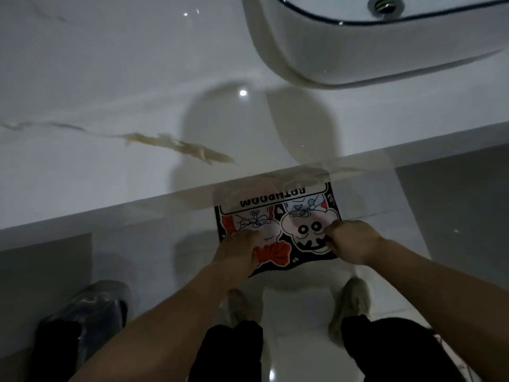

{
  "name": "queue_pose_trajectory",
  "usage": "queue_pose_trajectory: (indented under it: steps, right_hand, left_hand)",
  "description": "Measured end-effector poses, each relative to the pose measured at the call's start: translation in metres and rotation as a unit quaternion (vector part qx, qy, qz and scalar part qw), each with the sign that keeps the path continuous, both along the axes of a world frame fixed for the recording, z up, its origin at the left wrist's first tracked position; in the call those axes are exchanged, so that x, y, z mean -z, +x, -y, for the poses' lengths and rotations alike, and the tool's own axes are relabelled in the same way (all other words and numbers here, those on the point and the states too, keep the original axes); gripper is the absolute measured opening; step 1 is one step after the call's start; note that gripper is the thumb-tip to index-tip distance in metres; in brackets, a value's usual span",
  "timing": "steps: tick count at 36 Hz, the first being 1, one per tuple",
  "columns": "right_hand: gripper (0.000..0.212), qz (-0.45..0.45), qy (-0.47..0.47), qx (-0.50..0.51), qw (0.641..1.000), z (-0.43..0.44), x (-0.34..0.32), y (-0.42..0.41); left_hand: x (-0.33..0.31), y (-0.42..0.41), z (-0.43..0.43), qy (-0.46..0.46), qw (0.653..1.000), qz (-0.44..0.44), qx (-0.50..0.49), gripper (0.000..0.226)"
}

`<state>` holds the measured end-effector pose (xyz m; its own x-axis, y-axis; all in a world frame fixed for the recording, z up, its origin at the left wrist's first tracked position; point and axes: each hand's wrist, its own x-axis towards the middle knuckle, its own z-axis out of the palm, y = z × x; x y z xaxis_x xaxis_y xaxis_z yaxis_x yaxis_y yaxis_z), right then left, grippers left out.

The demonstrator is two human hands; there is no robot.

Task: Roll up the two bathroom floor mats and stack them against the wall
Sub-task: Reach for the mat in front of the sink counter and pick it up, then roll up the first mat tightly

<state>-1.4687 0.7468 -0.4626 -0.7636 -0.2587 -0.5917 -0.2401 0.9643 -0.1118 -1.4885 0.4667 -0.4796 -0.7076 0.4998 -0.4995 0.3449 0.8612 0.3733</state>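
Lower left: a second person's foot in a clear shoe cover (97, 312) stands on the pale floor (300, 321), apart from the mat.
Upper left and centre: a white marble counter (110, 92) with a tan vein fills the frame; its front edge runs as a diagonal band from mid left up to mid right.
Obstruction: that counter edge overlaps the far end of the floor mat (278, 219), which lies partly beneath it.
Left hand (242, 248): fingers curled down on the near left part of the mat, pressing or pinching it; the blur hides which.
Mat place: centre of the frame, on the floor just ahead of the wearer's two shoes (351, 301).
Mat facing: printed side up, cartoon figures on black; the word "BATHROOM" reads upside down at the far end.
Mat axis: cannot tell, as the far part is covered.
Right hand (351, 241): closed in a fist-like grip on the mat's near right part.
Upper right: a white basin (358, 56) with a dark rim and metal drain sits on the counter.
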Motion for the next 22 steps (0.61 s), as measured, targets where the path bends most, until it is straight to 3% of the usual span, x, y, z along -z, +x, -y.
queue_pose_trajectory:
  steps: [5,9,15,22]
  right_hand:
    - [0.038,-0.015,0.014,-0.041,0.999,-0.013,0.108,-0.023]
    - [0.047,0.035,0.027,-0.022,0.999,-0.021,0.196,-0.043]
    - [0.038,0.005,0.039,-0.019,0.999,-0.029,0.306,-0.071]
    - [0.036,-0.020,0.072,-0.022,0.997,-0.044,0.392,-0.086]
  left_hand:
    - [0.103,-0.023,-0.021,0.011,0.999,-0.024,0.024,0.051]
    - [0.184,-0.041,-0.033,-0.009,0.998,-0.043,0.035,0.055]
    - [0.287,-0.074,-0.051,-0.048,0.991,-0.091,0.088,0.056]
    - [0.351,-0.105,-0.084,-0.109,0.971,-0.148,0.151,0.056]
